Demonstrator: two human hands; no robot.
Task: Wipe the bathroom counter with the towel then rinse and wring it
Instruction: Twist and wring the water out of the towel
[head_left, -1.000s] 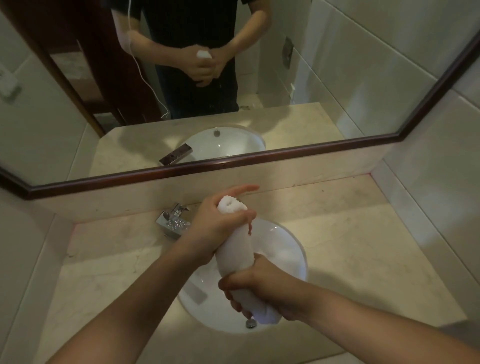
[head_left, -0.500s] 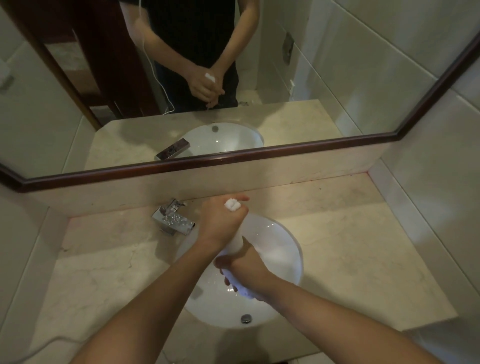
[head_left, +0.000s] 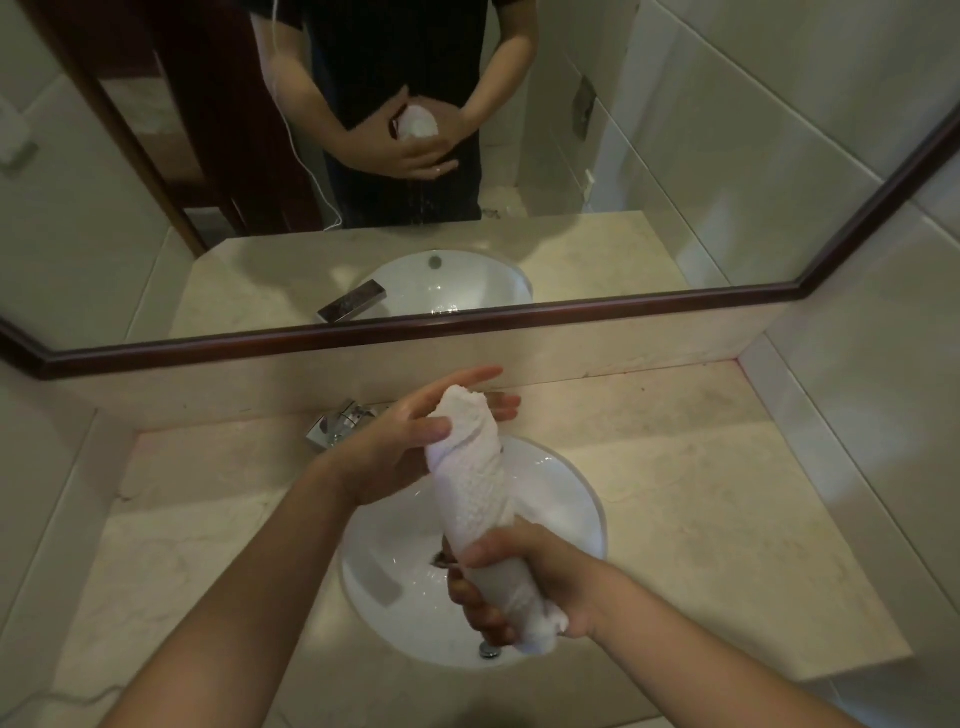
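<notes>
The white, nubby cloth towel (head_left: 475, 499) is rolled into a thick twist above the round white sink (head_left: 582, 499). The right hand (head_left: 524, 582) has a tight grip on its lower end; the left hand (head_left: 410, 441) lies loosely against the top, fingers spread.

A white towel (head_left: 474, 499), rolled into a thick twisted column, stands tilted at frame centre over the white sink basin (head_left: 582, 512). The beige marble surface (head_left: 717, 499) spreads around it.

Left hand (head_left: 400, 452) fingers loosely spread; right hand (head_left: 524, 577) fisted, both forearms extended
</notes>
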